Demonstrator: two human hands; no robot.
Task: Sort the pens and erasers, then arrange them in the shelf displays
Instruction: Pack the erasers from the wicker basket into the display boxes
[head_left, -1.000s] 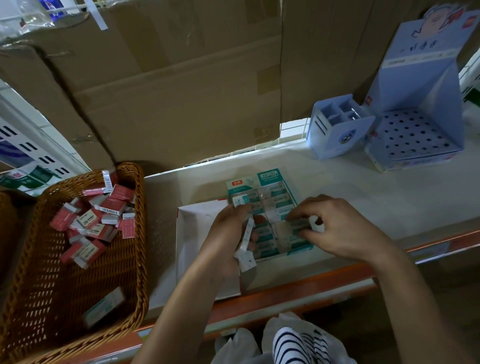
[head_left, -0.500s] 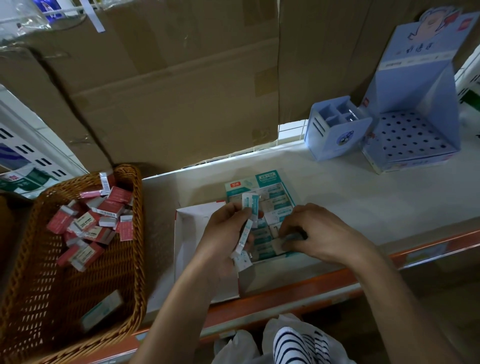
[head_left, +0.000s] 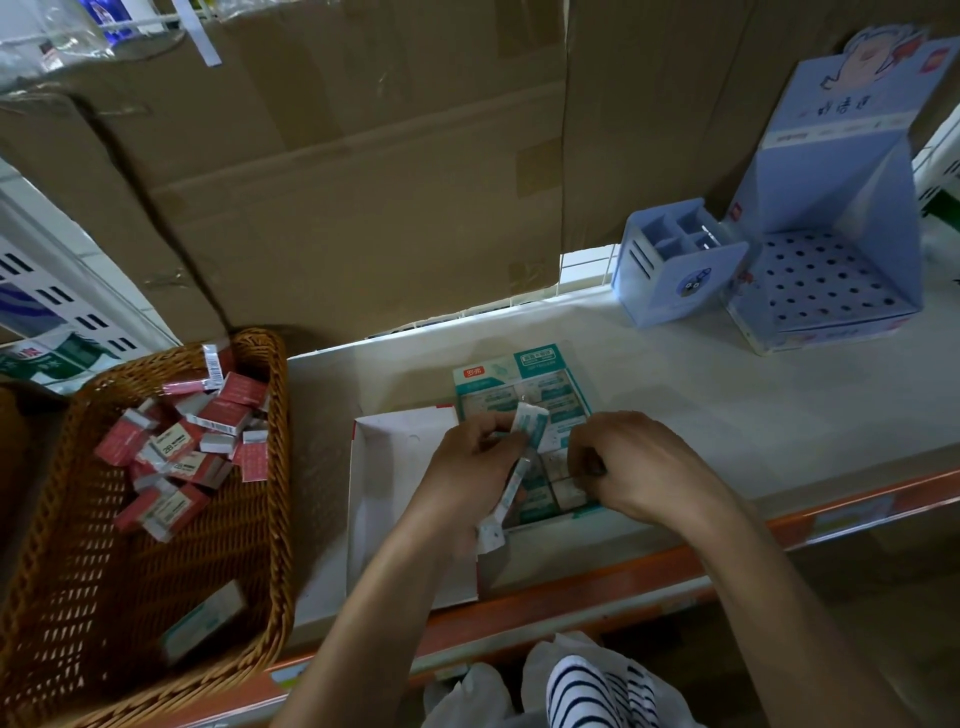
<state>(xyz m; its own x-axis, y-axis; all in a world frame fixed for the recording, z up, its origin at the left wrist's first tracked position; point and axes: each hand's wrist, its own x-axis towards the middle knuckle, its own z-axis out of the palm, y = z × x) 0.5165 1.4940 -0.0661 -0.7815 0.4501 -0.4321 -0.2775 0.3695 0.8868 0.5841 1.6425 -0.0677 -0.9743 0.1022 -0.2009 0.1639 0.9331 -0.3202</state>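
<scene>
The left hand (head_left: 467, 470) grips a loose fan of teal erasers (head_left: 531, 427) over the teal display box (head_left: 535, 364) near the shelf's (head_left: 727, 415) front edge. The right hand (head_left: 644, 467) curls its fingers down into that box, though whether they pinch one I cannot tell. The fan looks slack: one could slip into the white box (head_left: 395, 467) just beside, or jam crooked in a row. Red erasers (head_left: 182, 452) lie in the basket (head_left: 249, 571) at the left end.

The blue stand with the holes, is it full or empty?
Empty. Every visible hole in the blue stand is dark and bare; no pens stand in it.
</scene>
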